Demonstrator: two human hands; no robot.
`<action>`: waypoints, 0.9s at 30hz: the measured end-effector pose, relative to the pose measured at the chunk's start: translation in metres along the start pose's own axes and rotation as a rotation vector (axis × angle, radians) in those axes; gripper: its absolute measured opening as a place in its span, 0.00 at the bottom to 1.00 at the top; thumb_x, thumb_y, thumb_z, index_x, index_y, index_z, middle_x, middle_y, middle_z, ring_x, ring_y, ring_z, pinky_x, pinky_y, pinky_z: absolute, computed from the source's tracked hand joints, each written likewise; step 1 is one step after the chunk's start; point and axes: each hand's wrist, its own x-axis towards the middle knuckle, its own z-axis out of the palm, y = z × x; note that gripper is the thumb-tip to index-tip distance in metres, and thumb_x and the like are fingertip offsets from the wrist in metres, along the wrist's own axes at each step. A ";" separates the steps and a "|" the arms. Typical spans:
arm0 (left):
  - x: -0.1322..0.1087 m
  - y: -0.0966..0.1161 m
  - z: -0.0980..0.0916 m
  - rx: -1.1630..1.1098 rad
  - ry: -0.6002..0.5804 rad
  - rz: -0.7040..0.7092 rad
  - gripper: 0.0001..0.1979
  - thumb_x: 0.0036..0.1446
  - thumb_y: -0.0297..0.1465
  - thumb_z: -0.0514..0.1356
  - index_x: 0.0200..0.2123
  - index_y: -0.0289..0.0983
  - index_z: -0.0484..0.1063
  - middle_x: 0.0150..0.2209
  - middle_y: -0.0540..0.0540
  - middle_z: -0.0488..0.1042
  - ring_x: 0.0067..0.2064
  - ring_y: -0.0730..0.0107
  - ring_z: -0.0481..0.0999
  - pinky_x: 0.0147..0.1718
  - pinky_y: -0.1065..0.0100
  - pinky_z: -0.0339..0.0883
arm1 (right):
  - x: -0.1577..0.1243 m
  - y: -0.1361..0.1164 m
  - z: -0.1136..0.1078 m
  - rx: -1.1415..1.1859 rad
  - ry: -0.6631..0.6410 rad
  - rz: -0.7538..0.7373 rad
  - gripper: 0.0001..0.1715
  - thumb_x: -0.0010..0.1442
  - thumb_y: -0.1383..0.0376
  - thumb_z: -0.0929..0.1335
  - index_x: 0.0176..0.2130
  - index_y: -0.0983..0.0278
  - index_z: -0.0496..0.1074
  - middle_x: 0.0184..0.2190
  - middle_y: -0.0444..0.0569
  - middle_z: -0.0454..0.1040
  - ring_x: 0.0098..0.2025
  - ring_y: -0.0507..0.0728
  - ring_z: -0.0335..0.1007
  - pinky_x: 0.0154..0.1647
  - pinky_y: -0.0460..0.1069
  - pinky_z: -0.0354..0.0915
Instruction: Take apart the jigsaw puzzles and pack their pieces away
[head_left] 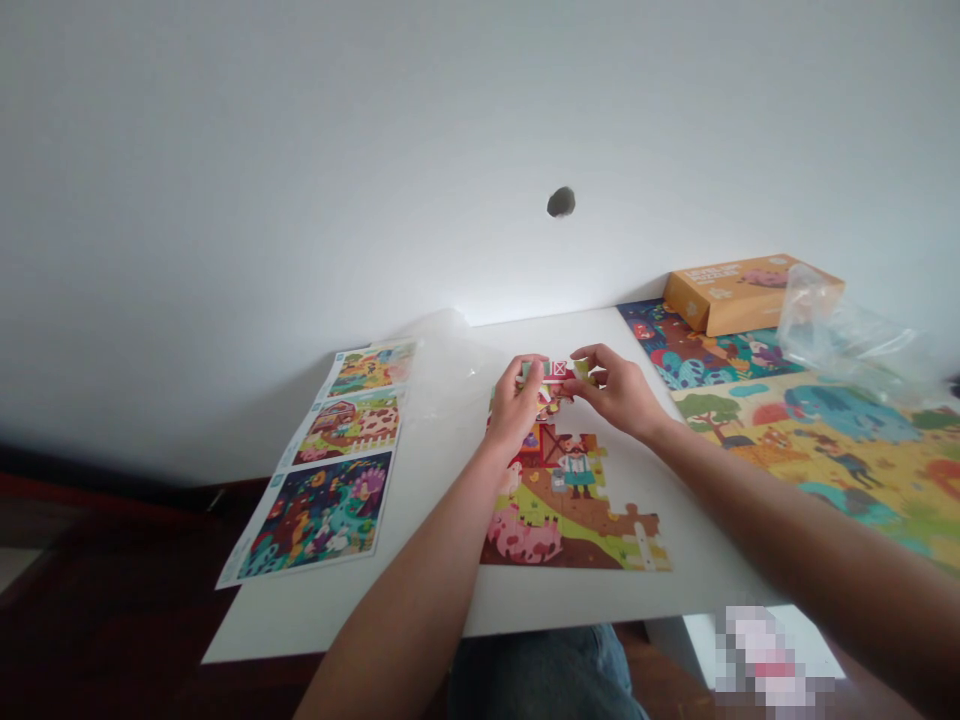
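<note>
left fingers (pixel 535 374), right fingers (pixel 586 391) clamped on flat puzzle pieces (pixel 559 370), near knob-edged farm puzzle (pixel 541 540)

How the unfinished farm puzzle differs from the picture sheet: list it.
The farm puzzle has a stepped, interlocking right edge; the picture sheet has straight edges. The farm puzzle shows one farm scene, while the picture sheet carries three separate pictures. The left hand and right hand are at the farm puzzle's far end; neither touches the picture sheet. Both bear colourful printed artwork, including a farm scene.
</note>
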 end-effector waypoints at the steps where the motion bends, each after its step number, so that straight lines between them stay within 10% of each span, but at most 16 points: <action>1: 0.000 0.000 -0.001 0.016 -0.011 0.004 0.18 0.51 0.49 0.65 0.35 0.41 0.76 0.31 0.47 0.76 0.30 0.66 0.74 0.27 0.70 0.67 | 0.000 0.001 0.000 0.029 0.005 -0.014 0.19 0.58 0.57 0.70 0.47 0.62 0.68 0.33 0.45 0.72 0.30 0.52 0.70 0.32 0.47 0.66; 11: -0.005 0.007 -0.003 0.177 -0.258 0.097 0.16 0.58 0.45 0.60 0.43 0.41 0.74 0.37 0.48 0.76 0.34 0.68 0.74 0.31 0.71 0.68 | -0.003 -0.004 0.002 0.251 -0.076 0.111 0.25 0.58 0.49 0.68 0.47 0.61 0.61 0.31 0.43 0.71 0.21 0.52 0.70 0.20 0.47 0.64; 15: 0.000 0.000 -0.003 0.170 -0.114 0.104 0.14 0.56 0.42 0.62 0.41 0.40 0.73 0.36 0.48 0.76 0.36 0.68 0.75 0.35 0.70 0.70 | -0.006 -0.012 -0.002 -0.239 -0.112 0.014 0.29 0.58 0.44 0.66 0.48 0.62 0.64 0.35 0.48 0.73 0.28 0.56 0.73 0.30 0.51 0.67; 19: 0.009 -0.011 -0.005 0.062 0.094 0.038 0.15 0.54 0.43 0.62 0.40 0.40 0.72 0.34 0.48 0.76 0.33 0.68 0.76 0.32 0.70 0.71 | -0.016 -0.028 -0.010 -0.796 -0.446 -0.060 0.39 0.46 0.35 0.69 0.41 0.64 0.70 0.37 0.56 0.72 0.36 0.65 0.74 0.36 0.55 0.65; 27: 0.010 -0.013 -0.004 -0.026 0.102 0.017 0.14 0.54 0.41 0.62 0.41 0.40 0.71 0.33 0.49 0.75 0.31 0.68 0.76 0.27 0.70 0.71 | -0.021 -0.037 -0.012 -0.889 -0.628 -0.069 0.38 0.47 0.36 0.70 0.39 0.65 0.71 0.40 0.57 0.71 0.39 0.65 0.73 0.33 0.52 0.62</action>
